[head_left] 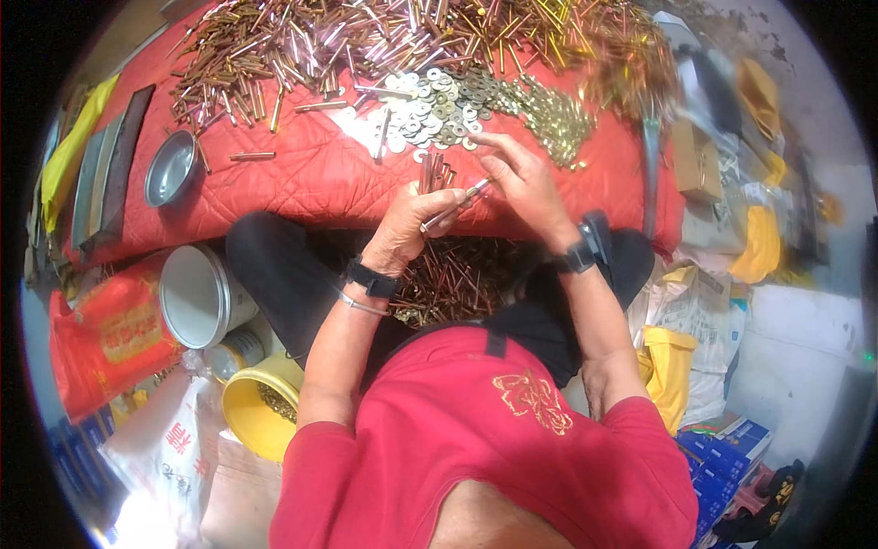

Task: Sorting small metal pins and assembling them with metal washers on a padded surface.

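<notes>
My left hand (399, 225) is closed around several slim copper-coloured metal rods (433, 174), their ends rising above the fingers. One more rod (455, 205) lies slantwise under its thumb, with a pale silvery tip pointing right. Beside that tip is my right hand (530, 190), its index finger and thumb apart, the index finger reaching toward the washers. Whether the right hand touches the tip is hard to see. Just beyond both hands, a pile of flat silver washers (428, 114) spreads over the red quilted cloth (302, 183). Small gold-coloured metal pieces (558, 119) lie right of them.
A large heap of rods (366, 41) covers the far side. Left of it stands a metal bowl (172, 170). More rods (448, 284) lie between my legs. A white bucket (195, 297) and a yellow bucket (256, 416) are at my left; a yellow bag (669, 366) is at my right.
</notes>
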A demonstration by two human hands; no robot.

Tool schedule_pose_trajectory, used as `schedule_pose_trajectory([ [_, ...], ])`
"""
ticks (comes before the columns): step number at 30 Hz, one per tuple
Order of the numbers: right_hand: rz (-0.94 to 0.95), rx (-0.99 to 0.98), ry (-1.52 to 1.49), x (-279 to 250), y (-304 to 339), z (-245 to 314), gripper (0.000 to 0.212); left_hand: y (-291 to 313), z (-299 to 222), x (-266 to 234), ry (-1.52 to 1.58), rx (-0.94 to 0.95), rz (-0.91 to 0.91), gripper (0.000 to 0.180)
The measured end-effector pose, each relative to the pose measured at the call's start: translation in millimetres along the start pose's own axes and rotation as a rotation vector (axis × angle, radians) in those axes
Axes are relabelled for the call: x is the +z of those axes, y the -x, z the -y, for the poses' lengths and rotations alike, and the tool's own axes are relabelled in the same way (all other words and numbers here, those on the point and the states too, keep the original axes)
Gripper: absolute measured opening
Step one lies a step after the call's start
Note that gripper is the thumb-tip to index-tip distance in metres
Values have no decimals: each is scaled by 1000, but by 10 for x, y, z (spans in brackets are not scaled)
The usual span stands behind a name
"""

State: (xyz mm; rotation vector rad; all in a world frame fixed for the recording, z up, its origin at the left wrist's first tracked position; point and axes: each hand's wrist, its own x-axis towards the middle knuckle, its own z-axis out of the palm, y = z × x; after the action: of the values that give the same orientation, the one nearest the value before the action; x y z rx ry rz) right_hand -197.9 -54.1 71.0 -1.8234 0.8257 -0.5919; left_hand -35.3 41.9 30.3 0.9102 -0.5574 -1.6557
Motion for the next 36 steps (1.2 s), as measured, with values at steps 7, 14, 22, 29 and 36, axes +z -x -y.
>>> schedule_pose_trajectory([
  [7, -40, -147, 34, 39, -1, -128, 36, -5, 19, -18, 10, -18, -9, 19],
  [14, -61, -139, 12, 68, -6, -140, 32, -22, 43, -78, 35, -8, 11, 18],
  [22, -66, -130, -28, 71, 9, -183, 31, 10, 3, -25, 7, -42, 16, 18],
  [29, -24, -30, -67, 65, 25, -171, 34, -39, 71, -114, 14, -24, 15, 20],
  [36, 72, -197, 26, 75, -4, -174, 32, -15, 65, -151, -66, -35, -15, 21],
])
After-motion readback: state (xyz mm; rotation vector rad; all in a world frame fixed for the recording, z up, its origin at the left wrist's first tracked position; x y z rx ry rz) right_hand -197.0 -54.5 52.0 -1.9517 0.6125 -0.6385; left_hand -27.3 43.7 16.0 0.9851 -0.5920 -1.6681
